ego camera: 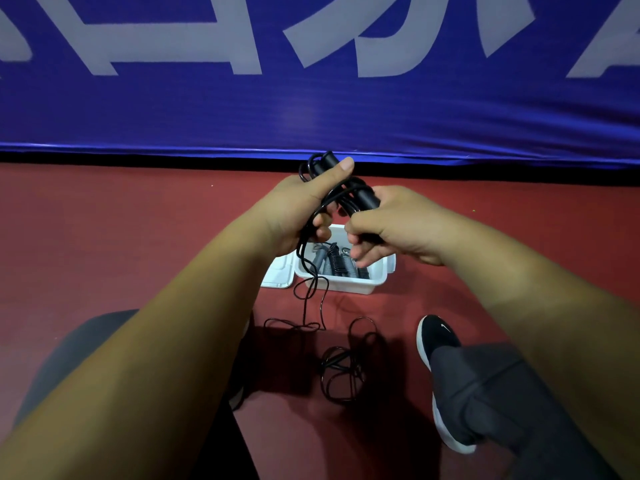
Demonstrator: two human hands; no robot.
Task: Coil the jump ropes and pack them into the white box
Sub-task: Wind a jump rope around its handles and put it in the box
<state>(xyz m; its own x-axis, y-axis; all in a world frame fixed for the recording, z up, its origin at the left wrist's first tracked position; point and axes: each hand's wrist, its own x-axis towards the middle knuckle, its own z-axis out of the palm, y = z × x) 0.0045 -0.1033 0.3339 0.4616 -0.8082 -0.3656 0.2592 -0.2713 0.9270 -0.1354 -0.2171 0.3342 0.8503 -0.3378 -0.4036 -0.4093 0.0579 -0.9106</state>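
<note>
Left knee: I saw one grey trouser leg (69, 358) at the lower left, over the red floor (138, 237).
Left hand (298, 209): its grip was closed around one black jump rope (365, 197), thumb stretched up along the upper handle.
Handles (328, 163): I counted two, both black and smooth. One poked up past the left thumb, and the other lay between the two hands.
Cord (334, 360): thin, black and glossy. A few turns were gathered at the handles, and the rest dropped past the left wrist and lay in loose tangled loops on the floor near my feet. I could not tell whether those loops were all one rope.
Lid (277, 275): one, white, lying just left of the box.
White box (343, 285): one, open, on the floor under the hands. It held grey-handled pieces (320, 263) with dark springs, number unclear.
Right hand (391, 226): its grip was curled round the lower handle and the cord.
Shoe (436, 337): one, black with a white sole, right of the loops.
Banner (311, 109): one, blue with pale lettering, across the back.
</note>
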